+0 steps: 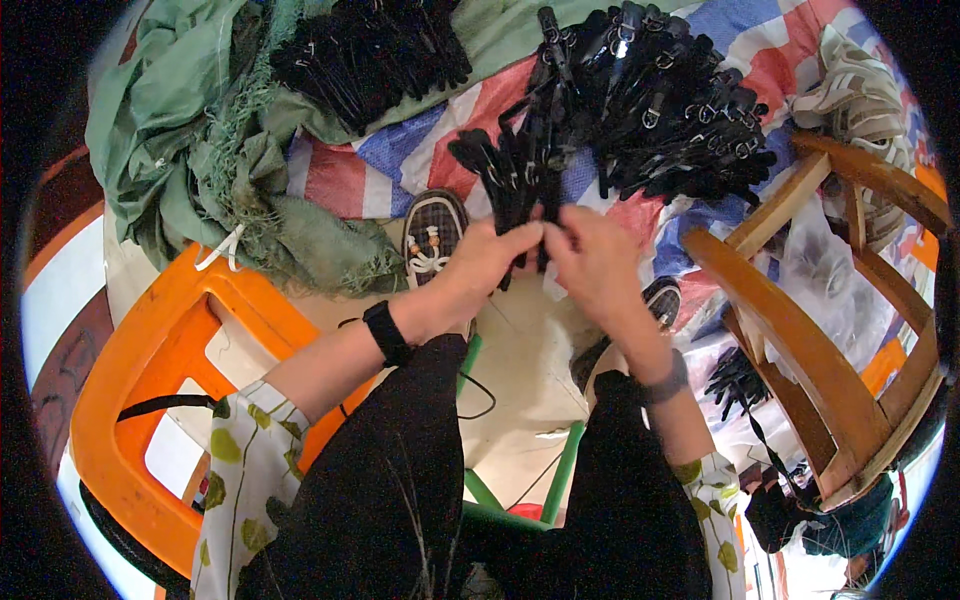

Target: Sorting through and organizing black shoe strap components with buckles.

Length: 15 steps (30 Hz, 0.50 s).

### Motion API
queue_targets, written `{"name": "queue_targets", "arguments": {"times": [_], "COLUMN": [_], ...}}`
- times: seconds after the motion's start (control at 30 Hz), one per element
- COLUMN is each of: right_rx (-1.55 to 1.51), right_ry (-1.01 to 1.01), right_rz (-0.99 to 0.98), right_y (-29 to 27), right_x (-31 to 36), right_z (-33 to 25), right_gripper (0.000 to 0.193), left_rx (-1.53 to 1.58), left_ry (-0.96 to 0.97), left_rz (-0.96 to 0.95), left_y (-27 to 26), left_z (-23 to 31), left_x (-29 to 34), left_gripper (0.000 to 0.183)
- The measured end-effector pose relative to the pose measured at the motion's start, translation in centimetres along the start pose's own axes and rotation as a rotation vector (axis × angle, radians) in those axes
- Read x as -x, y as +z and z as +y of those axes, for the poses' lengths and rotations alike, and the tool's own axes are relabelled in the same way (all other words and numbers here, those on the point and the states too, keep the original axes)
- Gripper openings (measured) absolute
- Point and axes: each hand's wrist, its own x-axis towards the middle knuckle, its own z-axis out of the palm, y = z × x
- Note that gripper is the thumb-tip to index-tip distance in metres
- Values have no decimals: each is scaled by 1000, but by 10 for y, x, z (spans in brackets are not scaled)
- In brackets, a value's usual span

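Note:
In front of my knees, my left hand [482, 262] is closed around a small bundle of black straps [503, 172] with metal buckles. The bundle's upper ends fan out above the fingers, and a few ends hang below the hand. Close against it on the right is my right hand [597, 262], slightly blurred, its fingers pinched at a dark strap between the two hands. Just beyond, a large heap of black buckled straps [665, 120] lies on a red, white and blue striped sheet [425, 150].
Another pile of black straps [375, 60] lies at the far left beside crumpled green cloth [170, 130]. An orange plastic stool [265, 290] stands left, and an upturned wooden stool [800, 320] right, with clear plastic [820, 260] inside. Checked shoes [437, 225] flank the hands.

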Motion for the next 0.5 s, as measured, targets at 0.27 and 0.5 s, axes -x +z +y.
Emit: {"name": "queue_targets", "arguments": {"times": [0.27,0.5], "right_rx": [-138,45], "right_ry": [192,45], "right_rz": [-118,-95], "right_y": [19,38], "right_x": [-17,-5], "right_z": [9,29], "right_gripper": [19,21], "left_rx": [-140,-40], "left_ry": [12,69], "left_rz": [194,129], "left_y": [-22,-16], "left_z": [-11,16], "left_x": [4,8], "left_gripper": [18,24]}}
